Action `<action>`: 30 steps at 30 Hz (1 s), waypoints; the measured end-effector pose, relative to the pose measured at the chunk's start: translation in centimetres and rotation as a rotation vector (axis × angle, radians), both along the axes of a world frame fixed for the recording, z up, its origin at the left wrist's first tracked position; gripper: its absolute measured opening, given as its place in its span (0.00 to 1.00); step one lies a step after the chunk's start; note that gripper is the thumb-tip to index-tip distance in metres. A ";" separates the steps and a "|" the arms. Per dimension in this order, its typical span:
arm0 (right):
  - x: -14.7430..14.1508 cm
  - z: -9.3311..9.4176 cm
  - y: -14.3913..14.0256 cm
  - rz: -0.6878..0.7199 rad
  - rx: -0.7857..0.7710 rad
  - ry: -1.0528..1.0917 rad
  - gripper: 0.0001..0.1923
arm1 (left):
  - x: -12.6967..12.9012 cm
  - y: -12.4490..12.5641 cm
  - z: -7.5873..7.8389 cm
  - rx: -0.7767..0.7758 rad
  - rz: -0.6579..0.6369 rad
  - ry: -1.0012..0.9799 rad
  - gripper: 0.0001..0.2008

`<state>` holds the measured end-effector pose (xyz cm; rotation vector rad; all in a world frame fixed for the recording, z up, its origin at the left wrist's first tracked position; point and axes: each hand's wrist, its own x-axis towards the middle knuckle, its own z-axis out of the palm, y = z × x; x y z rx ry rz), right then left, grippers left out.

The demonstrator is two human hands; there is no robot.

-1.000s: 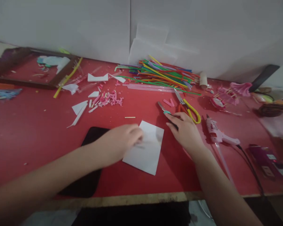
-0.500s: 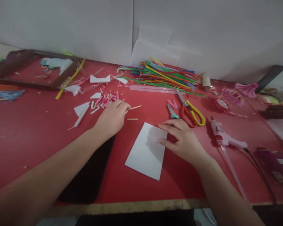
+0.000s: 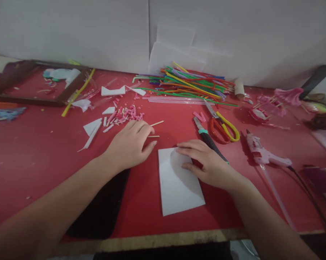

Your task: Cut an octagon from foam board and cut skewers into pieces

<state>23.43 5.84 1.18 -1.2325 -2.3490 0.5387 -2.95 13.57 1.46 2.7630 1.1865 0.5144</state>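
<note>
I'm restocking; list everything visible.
Rectangular paper: count unclear, white, centre
Wooden sticks: two, tan, centre
Slim knife: one, black, right
Metal scissors: one, red-yellow, right
Glue gun: one, pink, right
Flat slab: one, black, front
Chopped bits: many, pink, left
Paper scraps: several, white, left
Fuzzy stems: many, multicoloured, back
Rectangular frame: one, brown, left
Short tube: one, pale, back
Frilled model: one, pink, right
Blurred clutter: several, mixed, edges
Left hand: one, centre
Right hand: one, centre

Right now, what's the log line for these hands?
left hand: open, by wooden sticks; right hand: on white paper; scissors: lying beyond right hand
</note>
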 end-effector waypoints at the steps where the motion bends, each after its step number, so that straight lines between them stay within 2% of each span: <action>1: 0.0 -0.1 0.0 -0.001 0.000 0.000 0.19 | -0.1 0.0 -0.1 0.001 0.012 0.009 0.10; 11: -0.2 0.0 -0.1 -0.013 0.019 0.024 0.18 | -0.4 0.7 -0.8 -0.063 0.054 0.040 0.05; 16: -0.5 0.1 0.0 -0.040 0.039 0.030 0.09 | -0.1 0.5 -0.5 -0.079 0.060 0.015 0.04; 19: -0.6 0.0 0.1 -0.116 0.044 0.009 0.01 | 0.2 -0.3 0.0 -0.096 0.062 -0.033 0.05; 22: -0.6 -0.1 0.1 -0.245 0.017 -0.022 0.07 | 0.7 -1.6 0.6 -0.146 0.045 -0.091 0.06; 25: -0.5 -0.2 0.0 -0.317 -0.012 -0.056 0.10 | 1.3 -3.1 1.0 -0.214 0.008 -0.129 0.06; 27: -0.5 -0.1 -0.1 -0.313 0.029 -0.052 0.07 | 1.7 -3.8 1.2 -0.257 -0.014 -0.156 0.06; 30: -0.8 0.1 -0.3 -0.190 0.106 0.046 0.01 | 2.0 -4.3 1.3 -0.319 -0.056 -0.220 0.06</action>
